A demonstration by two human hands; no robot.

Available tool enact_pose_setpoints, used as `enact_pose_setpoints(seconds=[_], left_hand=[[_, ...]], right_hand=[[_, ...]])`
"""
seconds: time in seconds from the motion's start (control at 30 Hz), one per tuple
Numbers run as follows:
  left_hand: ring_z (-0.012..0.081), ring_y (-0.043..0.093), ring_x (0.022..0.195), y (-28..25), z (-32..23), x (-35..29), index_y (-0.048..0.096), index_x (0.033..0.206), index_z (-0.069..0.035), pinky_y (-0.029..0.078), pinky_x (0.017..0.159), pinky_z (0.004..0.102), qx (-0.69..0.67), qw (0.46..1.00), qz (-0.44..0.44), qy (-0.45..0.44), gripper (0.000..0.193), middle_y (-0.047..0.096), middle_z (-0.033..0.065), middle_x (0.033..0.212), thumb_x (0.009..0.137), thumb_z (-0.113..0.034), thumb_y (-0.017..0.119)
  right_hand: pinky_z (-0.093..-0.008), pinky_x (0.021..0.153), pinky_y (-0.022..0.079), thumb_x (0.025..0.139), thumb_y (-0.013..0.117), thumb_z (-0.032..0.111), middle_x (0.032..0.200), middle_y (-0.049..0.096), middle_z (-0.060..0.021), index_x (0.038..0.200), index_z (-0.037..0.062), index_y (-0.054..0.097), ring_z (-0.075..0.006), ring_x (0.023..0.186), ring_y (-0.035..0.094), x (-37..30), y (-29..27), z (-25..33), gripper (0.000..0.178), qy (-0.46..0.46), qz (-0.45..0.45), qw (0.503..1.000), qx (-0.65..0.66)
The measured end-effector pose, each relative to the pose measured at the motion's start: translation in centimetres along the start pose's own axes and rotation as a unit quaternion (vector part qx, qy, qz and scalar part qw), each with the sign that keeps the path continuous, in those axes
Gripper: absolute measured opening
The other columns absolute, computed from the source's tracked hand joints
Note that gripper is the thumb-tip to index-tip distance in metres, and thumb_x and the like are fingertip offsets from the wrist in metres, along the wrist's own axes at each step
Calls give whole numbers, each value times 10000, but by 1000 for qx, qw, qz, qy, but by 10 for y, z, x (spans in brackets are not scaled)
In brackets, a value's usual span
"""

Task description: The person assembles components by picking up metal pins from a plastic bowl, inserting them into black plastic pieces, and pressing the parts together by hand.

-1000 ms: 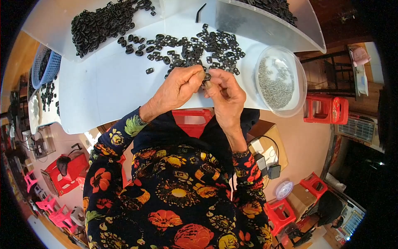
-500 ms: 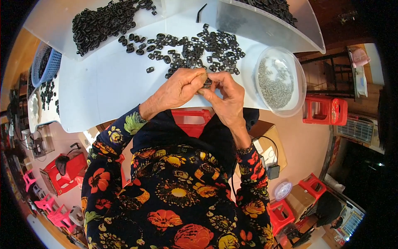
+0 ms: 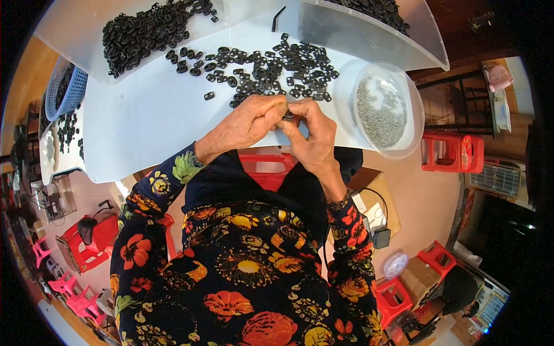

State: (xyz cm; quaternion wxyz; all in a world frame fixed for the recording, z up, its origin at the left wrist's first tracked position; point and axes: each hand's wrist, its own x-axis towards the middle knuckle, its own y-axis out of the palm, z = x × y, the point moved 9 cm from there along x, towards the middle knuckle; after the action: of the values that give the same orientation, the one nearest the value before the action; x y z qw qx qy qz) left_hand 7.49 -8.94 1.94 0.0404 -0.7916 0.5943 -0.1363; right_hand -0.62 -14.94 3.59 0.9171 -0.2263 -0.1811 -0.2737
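My left hand (image 3: 252, 119) and my right hand (image 3: 315, 131) meet fingertip to fingertip above the table's near edge. Pinched between them is a small black plastic piece (image 3: 288, 115) that looks like part of a cord lock; the fingers cover most of it. Both hands are closed on it. Just beyond the fingers lies a loose spread of black plastic pieces (image 3: 268, 72), oval or blocky, some with holes. To the right of my right hand stands a round clear tub (image 3: 414, 124) of small silvery metal parts, probably springs.
A translucent bin (image 3: 72, 43) at the far left holds a heap of black ovals. Another bin (image 3: 369, 40) with black parts stands far right. A thin black bent rod (image 3: 278, 19) lies between them. A blue basket (image 3: 75, 92) is at the left; red stools (image 3: 453, 153) stand around.
My right hand has shifted very slightly left and its fingers have turned a little around the black piece, which shows less now. My left hand stays almost in place.
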Motion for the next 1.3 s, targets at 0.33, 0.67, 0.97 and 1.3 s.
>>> enact_pose_setpoints(seconds=[0.33,0.67,0.97,1.3], left_hand=[[238,427,538,4,-3,0,431,771,25,379,533,354,0,999,32,7,255,425,133,630,937,-165,396],[210,359,522,-5,-5,-1,433,776,8,362,501,338,38,998,-30,30,275,379,105,605,952,-203,417],[152,387,533,0,-2,-5,417,743,-2,362,498,306,-28,998,-42,-36,275,420,69,588,948,-186,415],[112,374,544,-57,-104,70,456,738,14,336,488,296,50,978,-178,96,274,409,53,566,929,-182,433]], right_hand=[[-264,572,484,749,723,4,761,593,-86,880,-1,530,-136,628,572,-6,-3,-1,234,-6,-14,1000,0],[-225,564,449,695,783,32,736,569,-30,901,24,563,-89,623,526,-1,0,-14,301,48,-2,997,55],[-241,560,461,806,697,76,723,598,-65,929,1,562,-103,615,542,-3,-6,-5,197,37,4,999,-1],[-196,561,429,904,602,137,735,588,-5,1007,-9,576,-47,627,509,-12,-12,-20,180,121,-64,985,106]])
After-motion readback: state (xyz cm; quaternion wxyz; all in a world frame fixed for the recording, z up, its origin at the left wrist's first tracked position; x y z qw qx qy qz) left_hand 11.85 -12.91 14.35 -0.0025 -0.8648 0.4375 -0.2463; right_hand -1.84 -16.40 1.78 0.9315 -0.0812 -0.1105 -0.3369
